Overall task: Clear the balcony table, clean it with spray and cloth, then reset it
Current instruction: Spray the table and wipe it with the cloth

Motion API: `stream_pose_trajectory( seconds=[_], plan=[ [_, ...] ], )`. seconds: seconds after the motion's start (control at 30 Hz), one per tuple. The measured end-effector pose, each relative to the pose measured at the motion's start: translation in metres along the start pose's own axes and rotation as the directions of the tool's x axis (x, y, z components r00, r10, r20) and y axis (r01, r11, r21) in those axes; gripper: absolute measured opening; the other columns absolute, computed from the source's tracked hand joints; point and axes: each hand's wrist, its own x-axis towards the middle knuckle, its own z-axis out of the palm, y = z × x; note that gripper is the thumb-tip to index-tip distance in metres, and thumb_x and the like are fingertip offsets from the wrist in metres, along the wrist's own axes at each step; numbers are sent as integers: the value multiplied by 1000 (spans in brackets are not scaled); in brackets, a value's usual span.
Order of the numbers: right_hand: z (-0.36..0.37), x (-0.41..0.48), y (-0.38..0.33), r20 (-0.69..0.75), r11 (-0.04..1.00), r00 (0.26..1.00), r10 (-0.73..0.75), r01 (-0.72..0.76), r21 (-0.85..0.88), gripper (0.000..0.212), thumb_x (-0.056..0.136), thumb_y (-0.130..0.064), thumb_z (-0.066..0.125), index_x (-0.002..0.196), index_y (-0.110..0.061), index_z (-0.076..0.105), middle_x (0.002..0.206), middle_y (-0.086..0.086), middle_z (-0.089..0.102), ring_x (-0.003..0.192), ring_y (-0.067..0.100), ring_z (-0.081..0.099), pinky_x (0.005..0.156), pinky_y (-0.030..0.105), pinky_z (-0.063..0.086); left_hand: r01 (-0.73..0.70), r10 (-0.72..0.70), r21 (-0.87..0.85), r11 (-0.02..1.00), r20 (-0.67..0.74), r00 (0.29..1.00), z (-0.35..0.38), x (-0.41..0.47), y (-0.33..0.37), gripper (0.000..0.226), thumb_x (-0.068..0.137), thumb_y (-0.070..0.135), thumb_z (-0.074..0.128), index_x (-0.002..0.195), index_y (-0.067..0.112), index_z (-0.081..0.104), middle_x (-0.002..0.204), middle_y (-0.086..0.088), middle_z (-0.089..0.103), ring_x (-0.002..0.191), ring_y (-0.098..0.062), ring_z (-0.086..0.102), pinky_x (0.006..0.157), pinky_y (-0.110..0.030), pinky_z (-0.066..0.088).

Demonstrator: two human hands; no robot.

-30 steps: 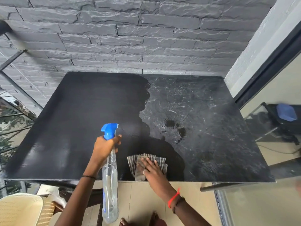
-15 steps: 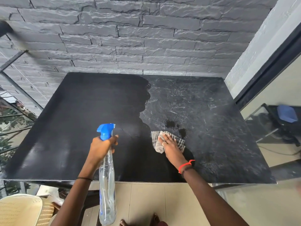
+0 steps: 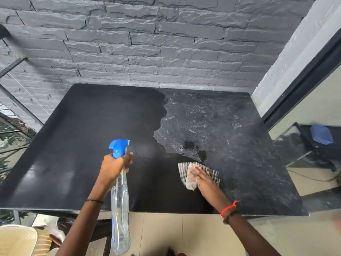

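The black balcony table [image 3: 73,154] fills the middle of the view, its right half smeared and scratched, with two dark wet spots [image 3: 195,148] near the centre. My left hand [image 3: 114,167] grips the neck of a clear spray bottle [image 3: 120,209] with a blue trigger head, held upright over the table's near edge. My right hand [image 3: 203,179] lies flat on a checked grey cloth [image 3: 186,174], pressing it onto the tabletop just below the wet spots.
A grey stone wall [image 3: 147,43] stands right behind the table. A glass railing [image 3: 11,137] runs on the left, a glass door with a black frame [image 3: 304,80] on the right. A cream wicker chair [image 3: 20,241] sits at the lower left, over beige floor tiles.
My right hand slid the cloth from the near edge up toward the wet spots, then a little back to the right. The spray bottle stayed almost still in my left hand.
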Motion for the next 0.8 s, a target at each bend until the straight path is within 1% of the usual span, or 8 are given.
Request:
stream_pose_trajectory(
  seconds=[0.23,0.37,0.5,0.57,0.6,0.63,0.73,0.8],
  plan=[
    [-14,96,3,-8,997,997,76,-76,-30,63,92,5,37,150,-19,25,161,1,10,149,16,6,122,39,7,19,-20,-6,1000,-36,999,-2,10,0,15,86,19,68,80,6,63,70,-7,65,40,-7,54,40,-15,43],
    [0,112,-32,-1,997,1000,-18,18,-78,64,91,5,36,149,-19,26,161,2,10,149,19,6,121,39,3,30,-30,-10,1000,-44,999,1,16,5,16,85,15,68,74,6,63,66,-5,63,38,-5,50,39,-17,42],
    [23,87,-74,18,988,990,-140,141,-59,55,90,2,37,142,-14,42,160,0,10,149,21,4,122,39,2,37,-37,12,999,-49,998,7,26,14,17,85,14,67,72,4,62,60,-3,60,37,-6,48,38,-18,40],
    [30,61,-84,26,976,977,-211,212,-48,59,82,-2,57,138,-18,49,156,0,28,145,20,23,119,39,18,36,-35,18,999,-42,998,10,32,18,18,85,14,66,70,5,61,59,-2,60,36,-7,47,39,-18,40],
    [29,45,-86,66,969,969,-237,241,-57,64,71,-8,71,131,-23,57,148,-2,43,138,17,39,114,36,31,37,-36,12,999,-41,998,11,35,20,17,85,14,66,71,5,61,60,-2,60,36,-7,47,39,-19,40],
    [27,33,-81,107,965,965,-239,248,-83,68,60,-15,81,124,-28,63,139,-4,54,129,14,51,109,34,36,39,-39,5,999,-42,998,12,38,23,17,85,14,66,71,5,61,60,-3,60,36,-8,47,39,-19,40],
    [14,15,-43,91,984,983,-161,168,-66,68,56,-11,83,120,-25,66,132,1,60,121,20,59,109,28,17,39,-39,3,999,-35,999,12,51,32,17,85,14,66,72,5,62,64,-5,61,38,-11,47,42,-22,40],
    [1,21,-11,40,995,996,-83,85,-46,62,74,1,67,132,-17,56,145,7,46,134,28,44,114,24,6,26,-26,16,1000,-34,999,11,57,36,17,85,15,66,72,6,62,66,-6,62,41,-13,48,45,-24,40]
  ],
)
